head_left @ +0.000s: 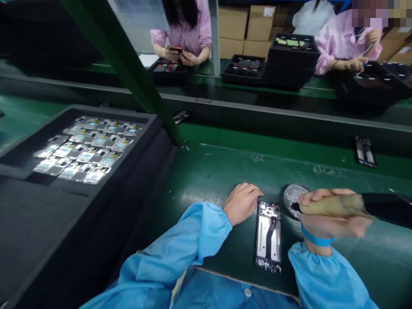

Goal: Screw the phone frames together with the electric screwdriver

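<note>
An opened phone frame (268, 236) lies flat on the green bench in front of me, its inner parts facing up. My left hand (241, 204) rests with curled fingers against the frame's top left corner. My right hand (328, 214) is wrapped round a tan-handled electric screwdriver (337, 206) held sideways, its dark tip pointing left just above the frame's top right corner. A small round perforated metal dish (292, 195) sits behind the tip.
A black tray (83, 148) of several small phone parts stands on stacked trays at left. A green post (128, 73) slants across. Beyond runs a conveyor with phone frames (365, 151). Two people in pink work at black trays (244, 68) opposite.
</note>
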Demonstrator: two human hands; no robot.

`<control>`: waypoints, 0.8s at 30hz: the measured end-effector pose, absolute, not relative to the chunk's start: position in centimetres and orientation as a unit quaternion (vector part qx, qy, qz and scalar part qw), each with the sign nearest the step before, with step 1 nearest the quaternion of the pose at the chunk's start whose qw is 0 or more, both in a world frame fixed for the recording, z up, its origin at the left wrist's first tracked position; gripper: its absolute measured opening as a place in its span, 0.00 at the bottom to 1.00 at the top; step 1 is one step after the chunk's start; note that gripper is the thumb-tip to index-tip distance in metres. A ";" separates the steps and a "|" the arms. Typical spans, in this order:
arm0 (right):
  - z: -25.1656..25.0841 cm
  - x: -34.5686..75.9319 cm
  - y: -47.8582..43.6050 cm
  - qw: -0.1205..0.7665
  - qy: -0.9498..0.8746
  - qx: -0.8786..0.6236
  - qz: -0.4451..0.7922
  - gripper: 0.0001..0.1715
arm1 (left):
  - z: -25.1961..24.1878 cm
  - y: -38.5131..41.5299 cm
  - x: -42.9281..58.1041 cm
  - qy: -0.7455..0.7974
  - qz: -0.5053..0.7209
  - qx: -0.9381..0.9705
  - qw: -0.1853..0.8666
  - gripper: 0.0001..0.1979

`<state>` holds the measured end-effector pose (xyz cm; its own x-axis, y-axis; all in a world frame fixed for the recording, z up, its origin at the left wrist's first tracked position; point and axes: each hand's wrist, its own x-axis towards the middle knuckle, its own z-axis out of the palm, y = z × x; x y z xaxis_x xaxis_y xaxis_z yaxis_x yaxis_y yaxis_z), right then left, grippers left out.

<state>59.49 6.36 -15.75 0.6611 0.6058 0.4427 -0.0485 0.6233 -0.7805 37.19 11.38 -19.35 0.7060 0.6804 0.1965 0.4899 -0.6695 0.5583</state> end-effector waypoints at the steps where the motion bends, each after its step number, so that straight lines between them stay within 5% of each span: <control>1: -15.8 58.9 6.0 0.820 -0.366 -0.382 0.219 0.39 | -19.3 11.4 37.2 0.328 0.195 0.893 0.239 0.15; 6: -16.8 55.5 4.6 0.754 -0.396 -0.375 0.365 0.29 | -19.2 11.5 37.4 0.324 0.179 0.898 0.240 0.16; 12: -16.6 54.2 4.3 0.733 -0.423 -0.373 0.381 0.20 | -19.0 11.5 37.4 0.322 0.167 0.901 0.239 0.17; 24: -15.5 53.8 4.2 0.723 -0.384 -0.386 0.424 0.23 | -18.8 11.5 37.4 0.324 0.164 0.900 0.240 0.17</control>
